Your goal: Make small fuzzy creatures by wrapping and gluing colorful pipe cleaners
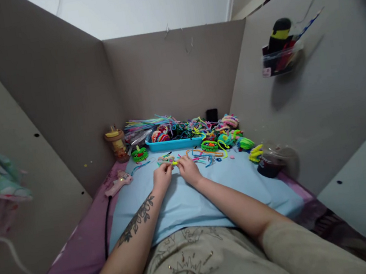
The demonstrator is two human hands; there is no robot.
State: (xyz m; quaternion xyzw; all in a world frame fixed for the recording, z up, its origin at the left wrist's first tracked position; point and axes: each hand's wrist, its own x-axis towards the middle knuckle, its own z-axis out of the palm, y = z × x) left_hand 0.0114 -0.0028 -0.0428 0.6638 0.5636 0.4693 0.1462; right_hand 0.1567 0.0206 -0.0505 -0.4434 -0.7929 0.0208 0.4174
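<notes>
My left hand (162, 177) and my right hand (189, 171) meet above the blue cloth (191, 195). Between their pinched fingertips runs a short yellow pipe cleaner (174, 163), mostly covered by the fingers. Just behind it lies a small multicoloured fuzzy piece (165, 159). Loose pipe cleaner lengths (202, 156) in blue, orange and pink are scattered beyond my right hand. A green fuzzy figure (139, 154) sits to the far left of the hands, and a green ring-shaped piece (209, 146) to the far right.
A blue tray (177, 144) heaped with coloured pipe cleaners stands at the back. Left are a tall brown cup (116, 145) and a pink glue gun (120, 184) with a black cable. A dark tub (269, 165) stands right. Grey panels (177, 74) enclose the table on three sides.
</notes>
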